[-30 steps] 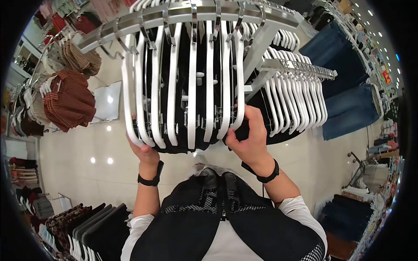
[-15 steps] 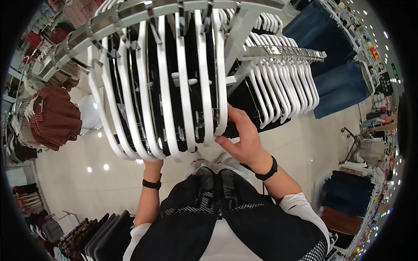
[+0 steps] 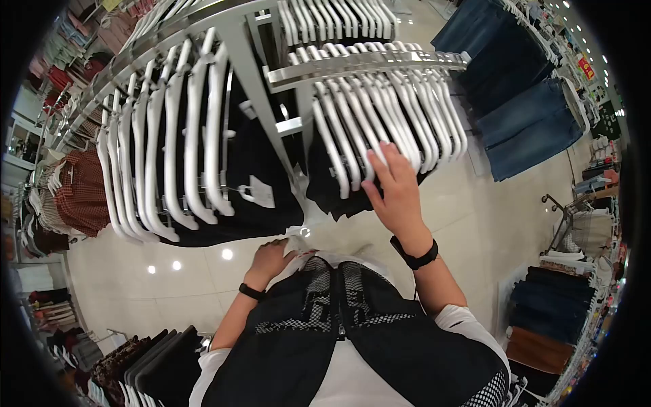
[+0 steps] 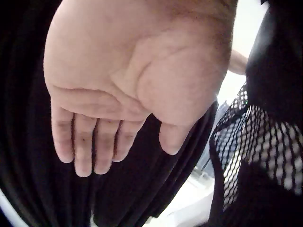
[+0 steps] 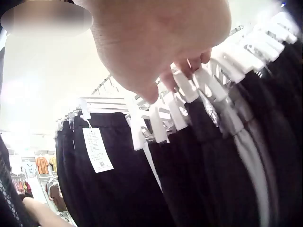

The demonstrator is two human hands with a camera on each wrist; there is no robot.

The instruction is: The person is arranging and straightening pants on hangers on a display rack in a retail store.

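Note:
My right hand (image 3: 399, 197) touches the ends of a row of white hangers (image 3: 380, 115) on the right rail, its fingers laid over them. In the right wrist view, the fingertips (image 5: 182, 73) rest at the hanger ends, above black trousers (image 5: 199, 161). Low in front of my body, my left hand (image 3: 269, 260) holds nothing. Its fingers (image 4: 84, 146) point straight down beside dark cloth (image 4: 28, 118) in the left wrist view. Another group of white hangers (image 3: 173, 136) with black garments (image 3: 254, 152) hangs on the left rail. A white tag (image 5: 98, 150) dangles from the nearest pair.
A grey rack post (image 3: 254, 81) stands between the two groups. Jeans (image 3: 525, 129) hang at the far right, checked shirts (image 3: 83, 193) at the far left. Dark garments (image 3: 159, 363) hang at lower left. A pale tiled floor (image 3: 203, 278) lies below.
My right hand has left the hangers of the left group and moved over to the right row. My left hand has come off the left group and dropped toward my body. The view has shifted right.

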